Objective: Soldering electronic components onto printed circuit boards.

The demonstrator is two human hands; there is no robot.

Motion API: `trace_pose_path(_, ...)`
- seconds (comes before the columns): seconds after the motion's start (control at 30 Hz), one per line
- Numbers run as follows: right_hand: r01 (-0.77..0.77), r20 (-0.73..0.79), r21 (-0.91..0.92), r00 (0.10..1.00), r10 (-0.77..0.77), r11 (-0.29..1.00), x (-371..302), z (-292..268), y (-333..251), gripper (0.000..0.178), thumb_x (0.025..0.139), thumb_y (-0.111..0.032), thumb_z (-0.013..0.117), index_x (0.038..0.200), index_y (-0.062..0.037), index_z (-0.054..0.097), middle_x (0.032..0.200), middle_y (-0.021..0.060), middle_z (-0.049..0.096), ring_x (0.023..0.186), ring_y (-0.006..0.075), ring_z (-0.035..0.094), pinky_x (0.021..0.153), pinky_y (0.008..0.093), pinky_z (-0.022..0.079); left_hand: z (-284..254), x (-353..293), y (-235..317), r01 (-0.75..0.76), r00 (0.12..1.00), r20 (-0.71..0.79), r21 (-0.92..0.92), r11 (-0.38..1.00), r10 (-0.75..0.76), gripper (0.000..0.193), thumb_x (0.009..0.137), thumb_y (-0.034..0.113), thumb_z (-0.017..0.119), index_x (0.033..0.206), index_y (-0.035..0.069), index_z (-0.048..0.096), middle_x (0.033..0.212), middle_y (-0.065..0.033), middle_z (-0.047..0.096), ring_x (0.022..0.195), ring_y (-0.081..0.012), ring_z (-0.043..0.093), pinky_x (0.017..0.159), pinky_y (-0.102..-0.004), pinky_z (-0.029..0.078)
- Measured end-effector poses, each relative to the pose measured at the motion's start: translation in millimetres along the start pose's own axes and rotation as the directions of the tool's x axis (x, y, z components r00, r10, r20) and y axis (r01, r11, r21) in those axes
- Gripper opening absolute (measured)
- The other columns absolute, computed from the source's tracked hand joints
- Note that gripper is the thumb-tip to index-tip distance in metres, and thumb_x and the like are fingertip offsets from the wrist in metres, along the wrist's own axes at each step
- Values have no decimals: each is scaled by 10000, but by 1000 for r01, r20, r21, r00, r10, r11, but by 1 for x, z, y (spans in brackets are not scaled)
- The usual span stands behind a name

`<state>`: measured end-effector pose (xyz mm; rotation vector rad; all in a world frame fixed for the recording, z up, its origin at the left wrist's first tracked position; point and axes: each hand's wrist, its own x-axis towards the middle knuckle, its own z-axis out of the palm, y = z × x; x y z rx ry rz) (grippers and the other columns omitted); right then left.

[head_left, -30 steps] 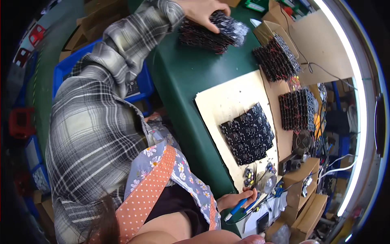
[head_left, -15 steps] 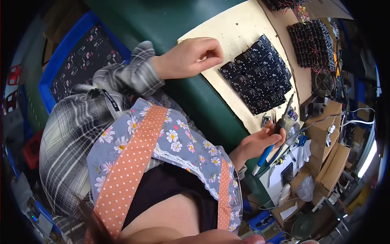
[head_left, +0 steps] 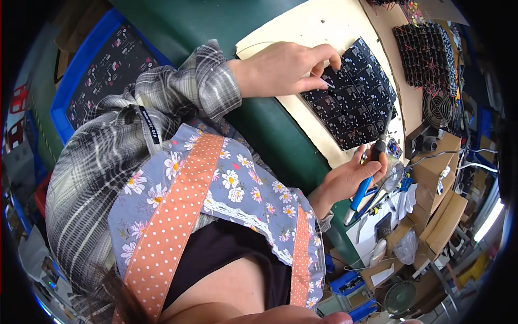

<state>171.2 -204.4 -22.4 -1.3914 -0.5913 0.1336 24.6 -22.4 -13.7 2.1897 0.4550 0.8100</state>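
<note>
Over the dark panel of small circuit boards (head_left: 359,108), my left hand (head_left: 288,67) bends thumb and forefinger around a thin pale strand (head_left: 330,85), which pokes out past the thumb tip. Whether it is wire or solder is too small to tell. My right hand (head_left: 353,175) wraps around a soldering iron (head_left: 362,194) with a blue and black handle. Its metal tip points away from me, at the right edge of the panel. The panel lies on a cream-coloured board (head_left: 302,116).
A blue tray (head_left: 60,116) of dark circuit boards stands at the left. Stacked, wired boards (head_left: 423,54) and a round fan grille (head_left: 437,108) are at the far right. Cardboard boxes (head_left: 445,216), cables, papers and a phone (head_left: 383,225) crowd the right side of the green table (head_left: 259,129).
My left hand has moved right, from beside the panel to over its left part. The soldering iron and my right hand have shifted slightly to the right.
</note>
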Motion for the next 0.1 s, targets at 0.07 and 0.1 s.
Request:
trace_pose_path(0.07, -11, -3, 103, 1000, 11, 995, -5, -2, -4, 301, 922, -305, 465, 1093, -60, 433, 1029, 93, 515, 922, 195, 519, 937, 392, 381, 4, -3, 4, -14, 999, 50, -25, 1000, 15, 349, 765, 172, 670, 1041, 97, 471, 712, -26, 590, 607, -159, 591, 564, -275, 467)
trace_pose_path(0.1, -21, 6, 213, 1000, 20, 977, -10, -1, -9, 292, 907, -293, 500, 1082, -68, 436, 1047, 100, 524, 936, 210, 520, 1000, 425, 335, 5, -5, 5, -23, 996, 89, -42, 999, 26, 353, 772, 174, 668, 1053, 101, 467, 727, -31, 600, 621, -125, 600, 560, -268, 467)
